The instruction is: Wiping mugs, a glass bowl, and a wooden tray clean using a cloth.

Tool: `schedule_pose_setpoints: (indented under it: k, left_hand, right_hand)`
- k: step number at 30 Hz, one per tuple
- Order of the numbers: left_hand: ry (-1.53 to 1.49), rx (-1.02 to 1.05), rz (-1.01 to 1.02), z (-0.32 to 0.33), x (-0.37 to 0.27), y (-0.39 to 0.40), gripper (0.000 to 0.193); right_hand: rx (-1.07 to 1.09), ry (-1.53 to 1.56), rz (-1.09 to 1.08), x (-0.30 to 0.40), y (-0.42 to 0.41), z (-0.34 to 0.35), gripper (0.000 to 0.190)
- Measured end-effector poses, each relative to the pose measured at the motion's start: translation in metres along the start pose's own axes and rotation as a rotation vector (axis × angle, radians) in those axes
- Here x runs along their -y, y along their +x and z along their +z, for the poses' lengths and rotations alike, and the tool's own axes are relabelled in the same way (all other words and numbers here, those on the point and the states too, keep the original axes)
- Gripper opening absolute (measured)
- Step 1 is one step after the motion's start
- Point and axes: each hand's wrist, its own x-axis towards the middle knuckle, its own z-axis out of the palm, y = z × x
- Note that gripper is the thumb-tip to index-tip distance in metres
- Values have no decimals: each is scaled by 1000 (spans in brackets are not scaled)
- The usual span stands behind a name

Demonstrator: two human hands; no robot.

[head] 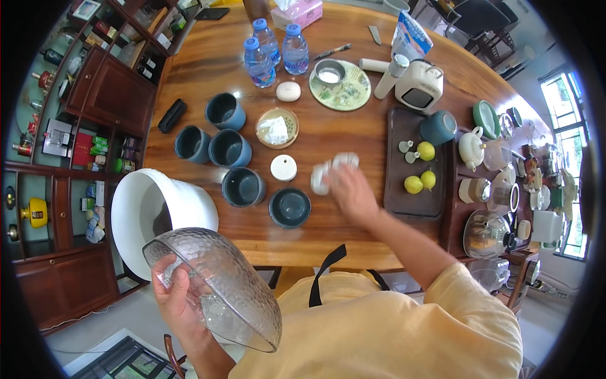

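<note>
My left hand (pixel 177 293) grips the rim of a large transparent bowl with a hammered surface (pixel 236 270). The bowl is tipped on its side, its mouth towards the lower left, beside a white bucket (pixel 194 199). Over the wooden table, my right hand (pixel 350 196) is blurred, its fingers at a small white object (pixel 321 178). A second blurred white object (pixel 345 160) is just beyond; whether either is held is unclear. Left of this hand are a dark blue-green bowl (pixel 289 208), a round white lid-like piece with a hole (pixel 284 167) and several blue cups (pixel 242 187).
A dark tray (pixel 395 189) on the right holds yellow-green fruits (pixel 413 184) and a tipped blue cup (pixel 438 128). Teaware, including a white teapot (pixel 471 148), crowds the far right. Three water bottles (pixel 296 52) and a round green mat (pixel 352 97) are farther back.
</note>
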Motion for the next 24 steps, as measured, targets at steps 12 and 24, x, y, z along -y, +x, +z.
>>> schedule_pose_setpoints:
  k: [12, 24]
  left_hand:
    - [21, 65, -43, 2, -5, 9, 36]
    - [69, 235, -82, 38, -9, 26, 37]
  right_hand:
    - [168, 116, 84, 63, -80, -31, 45]
    - [-246, -185, 365, -31, 48, 2, 40]
